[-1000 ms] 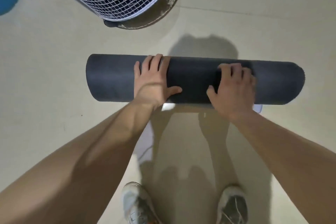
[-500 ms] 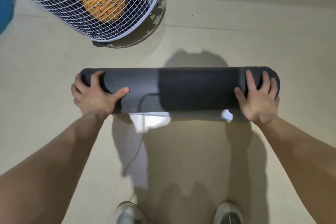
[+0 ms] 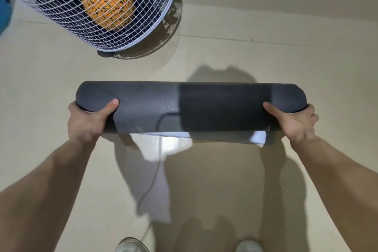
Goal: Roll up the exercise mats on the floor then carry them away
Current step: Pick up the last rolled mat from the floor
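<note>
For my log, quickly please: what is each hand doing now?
Left hand: closed, gripping the rolled mat at its left end.
Right hand: closed, gripping its right end.

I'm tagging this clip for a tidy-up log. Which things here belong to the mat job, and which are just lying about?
Belong to the job:
rolled mat
left hand, grip round the mat's left end
right hand, grip round its right end

Just lying about:
wire basket
orange ball inside the basket
</note>
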